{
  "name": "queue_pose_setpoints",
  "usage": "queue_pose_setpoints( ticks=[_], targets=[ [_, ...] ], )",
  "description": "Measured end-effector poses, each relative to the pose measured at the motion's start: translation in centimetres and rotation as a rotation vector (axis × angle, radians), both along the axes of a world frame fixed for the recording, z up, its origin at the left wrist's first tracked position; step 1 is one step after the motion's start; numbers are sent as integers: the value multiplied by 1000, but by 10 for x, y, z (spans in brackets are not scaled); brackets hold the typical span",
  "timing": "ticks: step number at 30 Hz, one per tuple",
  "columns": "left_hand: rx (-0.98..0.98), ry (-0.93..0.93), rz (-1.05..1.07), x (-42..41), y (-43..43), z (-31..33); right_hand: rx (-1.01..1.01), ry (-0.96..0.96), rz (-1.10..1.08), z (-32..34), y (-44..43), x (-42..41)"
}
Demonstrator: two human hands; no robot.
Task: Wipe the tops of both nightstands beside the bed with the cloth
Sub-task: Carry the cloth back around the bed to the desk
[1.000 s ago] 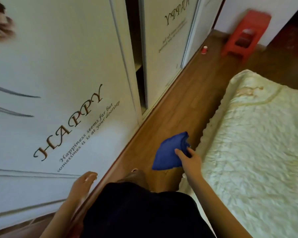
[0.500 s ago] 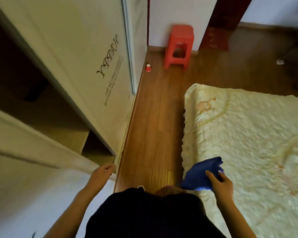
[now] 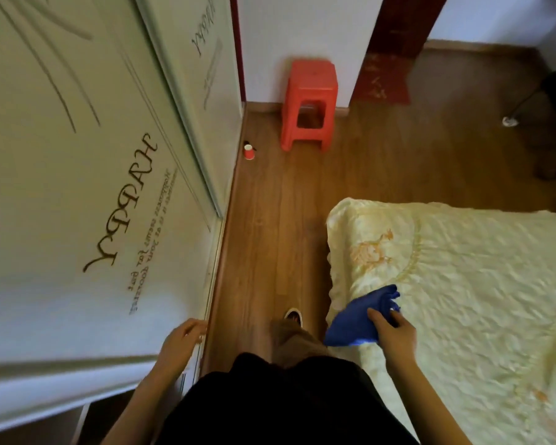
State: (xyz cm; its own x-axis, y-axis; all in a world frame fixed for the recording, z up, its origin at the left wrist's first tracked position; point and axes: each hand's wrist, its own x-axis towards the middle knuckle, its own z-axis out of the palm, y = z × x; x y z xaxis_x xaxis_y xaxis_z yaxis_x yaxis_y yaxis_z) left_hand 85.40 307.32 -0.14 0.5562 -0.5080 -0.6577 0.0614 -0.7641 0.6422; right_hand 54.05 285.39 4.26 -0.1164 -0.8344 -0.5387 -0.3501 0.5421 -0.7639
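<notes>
A crumpled blue cloth [image 3: 357, 317] hangs from my right hand [image 3: 394, 332], which grips it just over the near left edge of the bed [image 3: 456, 284]. The bed has a cream quilted cover. My left hand [image 3: 182, 343] hangs beside the white wardrobe door [image 3: 71, 220], fingers loosely curled with nothing in them. No nightstand is in view.
A narrow strip of wooden floor [image 3: 270, 236] runs between the wardrobe and the bed. A red plastic stool [image 3: 310, 104] stands at the far wall, with a small red cup [image 3: 248, 153] on the floor near it. My shoe [image 3: 293, 316] shows below.
The view has swung and moved forward along the aisle; the stool and bed corner are nearer. My right hand still holds the cloth, now over the bed's edge.
</notes>
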Motion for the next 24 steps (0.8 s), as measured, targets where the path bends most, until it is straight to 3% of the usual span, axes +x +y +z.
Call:
queue_pose_setpoints(
  ticks=[9, 14, 18, 24],
  targets=[
    [46, -67, 214, 96, -132, 1, -55, -99, 283, 21, -200, 153],
    [28, -31, 203, 159, -245, -15, -35, -84, 261, 1, -303, 203],
    [-17, -33, 88, 220, -369, -13, -37, -13, 123, -15, -381, 225],
    [-121, -96, -317, 306, -584, 20, -4, 21, -165, 0, -487, 237]
  ],
)
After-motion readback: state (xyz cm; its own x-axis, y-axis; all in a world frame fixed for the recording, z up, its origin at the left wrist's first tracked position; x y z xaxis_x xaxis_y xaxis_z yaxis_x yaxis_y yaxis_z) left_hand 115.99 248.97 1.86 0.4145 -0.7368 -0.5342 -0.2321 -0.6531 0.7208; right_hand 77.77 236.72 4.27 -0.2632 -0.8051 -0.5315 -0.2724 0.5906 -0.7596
